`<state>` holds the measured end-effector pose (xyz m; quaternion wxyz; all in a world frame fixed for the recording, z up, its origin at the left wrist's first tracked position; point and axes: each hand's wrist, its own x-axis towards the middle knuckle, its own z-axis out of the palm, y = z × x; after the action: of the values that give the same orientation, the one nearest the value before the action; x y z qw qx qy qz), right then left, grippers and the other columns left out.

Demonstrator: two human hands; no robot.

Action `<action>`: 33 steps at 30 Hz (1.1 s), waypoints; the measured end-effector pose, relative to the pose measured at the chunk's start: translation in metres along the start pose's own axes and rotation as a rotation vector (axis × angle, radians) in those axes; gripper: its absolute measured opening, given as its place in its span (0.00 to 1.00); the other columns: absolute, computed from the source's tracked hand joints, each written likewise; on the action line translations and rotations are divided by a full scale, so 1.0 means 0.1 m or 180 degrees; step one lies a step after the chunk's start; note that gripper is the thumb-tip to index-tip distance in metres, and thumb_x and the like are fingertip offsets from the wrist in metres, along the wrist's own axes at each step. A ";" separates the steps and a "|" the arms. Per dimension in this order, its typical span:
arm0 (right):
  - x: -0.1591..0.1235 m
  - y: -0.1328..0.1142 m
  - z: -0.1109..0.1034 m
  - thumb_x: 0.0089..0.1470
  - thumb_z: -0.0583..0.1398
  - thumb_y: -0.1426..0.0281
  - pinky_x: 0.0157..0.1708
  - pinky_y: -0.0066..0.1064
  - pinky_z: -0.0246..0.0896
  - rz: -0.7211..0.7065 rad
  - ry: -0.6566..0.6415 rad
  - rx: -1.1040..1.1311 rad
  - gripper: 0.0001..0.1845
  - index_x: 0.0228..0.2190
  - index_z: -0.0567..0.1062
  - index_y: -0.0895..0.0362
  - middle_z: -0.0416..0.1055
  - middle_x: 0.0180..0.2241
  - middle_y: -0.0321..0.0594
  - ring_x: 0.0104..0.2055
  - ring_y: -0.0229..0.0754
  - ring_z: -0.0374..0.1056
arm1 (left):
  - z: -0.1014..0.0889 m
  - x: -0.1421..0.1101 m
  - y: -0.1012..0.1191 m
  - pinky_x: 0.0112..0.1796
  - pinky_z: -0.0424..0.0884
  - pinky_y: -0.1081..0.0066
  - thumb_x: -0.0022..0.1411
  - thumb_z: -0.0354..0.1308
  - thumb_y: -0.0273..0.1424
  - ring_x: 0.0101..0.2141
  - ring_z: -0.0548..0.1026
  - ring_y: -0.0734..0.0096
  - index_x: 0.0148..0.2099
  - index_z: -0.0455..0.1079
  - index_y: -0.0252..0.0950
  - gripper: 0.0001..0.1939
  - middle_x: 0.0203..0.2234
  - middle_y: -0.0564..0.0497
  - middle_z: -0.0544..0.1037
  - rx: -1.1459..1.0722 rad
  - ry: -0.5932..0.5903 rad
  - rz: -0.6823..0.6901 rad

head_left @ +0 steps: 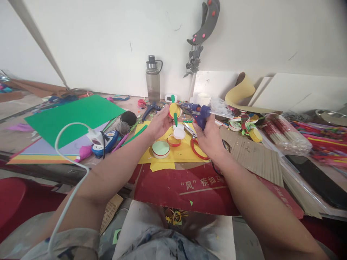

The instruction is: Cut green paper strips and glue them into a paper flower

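My left hand (162, 122) pinches a small round yellow paper craft piece (175, 110) with a red rim and green strips at its top and bottom. In my right hand (208, 135) is a blue hot glue gun (200, 113), its nozzle turned left toward the craft piece. Whether the nozzle touches it I cannot tell. Below lie a white paper disc (179, 132), a yellow ring with a red edge (174, 141) and a round pale green piece (161, 148). Red-handled scissors (197, 150) rest on yellow paper (187, 156), partly under my right hand.
A water bottle (153, 81) stands against the wall. Green paper (73, 117) and a white cable (81, 168) are at left. Finished-looking paper pieces (245, 124), corrugated cardboard (249, 153) and a black phone (317, 178) lie at right. Red cardboard (165, 189) covers the front edge.
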<state>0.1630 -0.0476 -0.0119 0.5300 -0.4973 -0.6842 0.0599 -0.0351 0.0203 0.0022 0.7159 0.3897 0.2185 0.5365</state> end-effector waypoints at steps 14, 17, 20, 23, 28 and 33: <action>-0.01 0.00 0.00 0.63 0.62 0.59 0.58 0.64 0.68 0.0026 -0.0024 0.0027 0.25 0.58 0.68 0.52 0.77 0.52 0.55 0.56 0.64 0.74 | -0.03 0.05 0.04 0.43 0.78 0.71 0.74 0.60 0.43 0.36 0.83 0.72 0.57 0.77 0.39 0.18 0.39 0.49 0.85 -0.0172 0.0121 0.0172; -0.01 -0.01 0.00 0.62 0.62 0.60 0.58 0.66 0.68 0.0086 -0.0047 -0.0003 0.24 0.57 0.68 0.53 0.77 0.50 0.56 0.54 0.65 0.74 | -0.05 0.05 0.04 0.44 0.78 0.71 0.75 0.58 0.41 0.37 0.83 0.74 0.52 0.78 0.37 0.14 0.41 0.49 0.85 -0.0143 0.0024 0.0329; -0.01 -0.03 -0.01 0.62 0.62 0.61 0.58 0.66 0.67 0.0091 -0.0031 0.0061 0.24 0.57 0.68 0.52 0.77 0.50 0.55 0.54 0.64 0.75 | -0.04 0.03 0.02 0.44 0.78 0.70 0.75 0.58 0.41 0.37 0.83 0.73 0.48 0.78 0.36 0.14 0.41 0.48 0.85 -0.0038 -0.0087 0.0348; -0.01 -0.03 -0.01 0.63 0.62 0.59 0.58 0.66 0.68 0.0054 -0.0007 0.0102 0.24 0.57 0.67 0.51 0.77 0.51 0.54 0.54 0.64 0.75 | -0.03 0.01 -0.01 0.43 0.78 0.70 0.73 0.60 0.44 0.37 0.83 0.70 0.47 0.78 0.37 0.16 0.40 0.48 0.85 0.0047 -0.0126 0.0212; -0.01 -0.02 -0.01 0.64 0.62 0.58 0.57 0.63 0.70 -0.0045 0.0078 0.0047 0.23 0.57 0.67 0.50 0.78 0.49 0.52 0.53 0.62 0.75 | -0.03 0.01 -0.05 0.40 0.77 0.70 0.70 0.61 0.49 0.42 0.85 0.64 0.49 0.78 0.37 0.20 0.40 0.46 0.86 0.0057 -0.0119 -0.0060; -0.02 -0.05 -0.01 0.65 0.61 0.58 0.57 0.63 0.70 -0.0046 -0.0007 -0.0019 0.23 0.58 0.67 0.51 0.77 0.51 0.53 0.53 0.62 0.75 | -0.05 0.01 -0.06 0.38 0.77 0.70 0.71 0.60 0.50 0.40 0.85 0.64 0.49 0.77 0.37 0.21 0.38 0.46 0.85 0.0046 -0.0141 -0.0183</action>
<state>0.1605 -0.0524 -0.0097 0.5282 -0.4939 -0.6885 0.0545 -0.0352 0.0226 -0.0053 0.7329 0.4002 0.2177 0.5054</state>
